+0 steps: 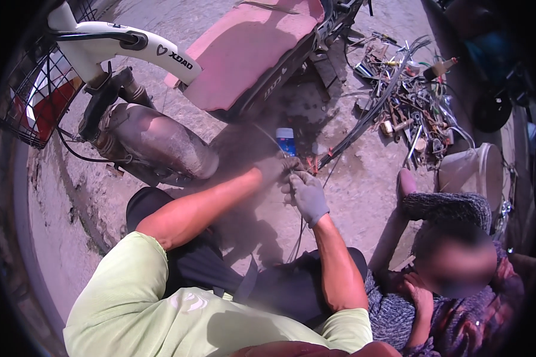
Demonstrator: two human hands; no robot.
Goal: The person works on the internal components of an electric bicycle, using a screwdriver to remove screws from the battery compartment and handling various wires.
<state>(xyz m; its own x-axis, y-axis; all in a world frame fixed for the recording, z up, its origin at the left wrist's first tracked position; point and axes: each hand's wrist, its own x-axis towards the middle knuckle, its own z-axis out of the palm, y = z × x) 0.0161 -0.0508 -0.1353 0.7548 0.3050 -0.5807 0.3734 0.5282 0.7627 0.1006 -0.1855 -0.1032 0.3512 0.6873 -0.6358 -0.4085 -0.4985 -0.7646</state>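
Observation:
My left hand [278, 169] and my gloved right hand [308, 195] meet above the ground between my knees. The right hand's fingers are closed in a pinch on a thin black cable [299, 229], which hangs from it toward my lap. The left hand looks curled and hazy; what it grips is hidden. Just beyond them stands a small blue container with a white lid [286, 141]. Beside the hands, to the right, lie the orange-tipped ends of a bundle of dark cables [363, 126], which stretches away to the far right.
A white-framed two-wheeler with a dusty front fender [155, 140] stands at left. A pink-covered footboard or seat [250, 53] lies ahead. Loose tools and metal parts [414, 110] are heaped at far right, near a white bucket [473, 175]. Another person [441, 309] sits close on my right.

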